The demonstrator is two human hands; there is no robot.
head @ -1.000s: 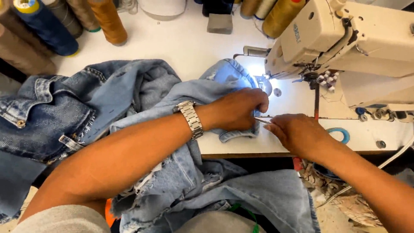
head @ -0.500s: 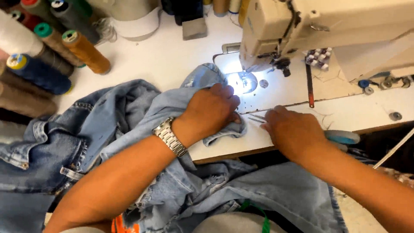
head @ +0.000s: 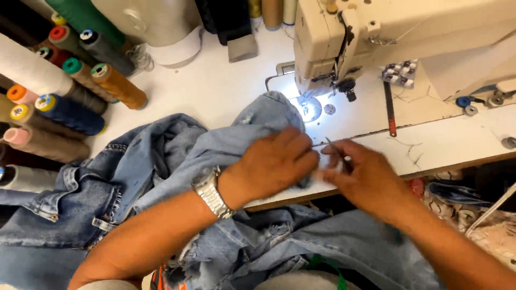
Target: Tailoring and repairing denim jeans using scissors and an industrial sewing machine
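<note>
The left hand (head: 274, 164), a metal watch (head: 211, 191) on its wrist, lies curled with fingers pressed down on the pale denim garment (head: 215, 156), which is heaped across the near edge of the white table (head: 215, 91) and hangs toward the lap. Just to its right, the blurred right hand (head: 365, 174) pinches a thin metal tool (head: 333, 147) between closed fingers. The cream sewing machine (head: 387, 37) stands far right with its lit needle plate (head: 310, 109) just beyond the cloth, and thread cones (head: 70, 80) crowd the far left.

White sewing table (head: 215, 91), cluttered.
On it: cream sewing machine (head: 376, 37), blue denim garment (head: 177, 156), thread cones (head: 70, 91) at left edge.
</note>
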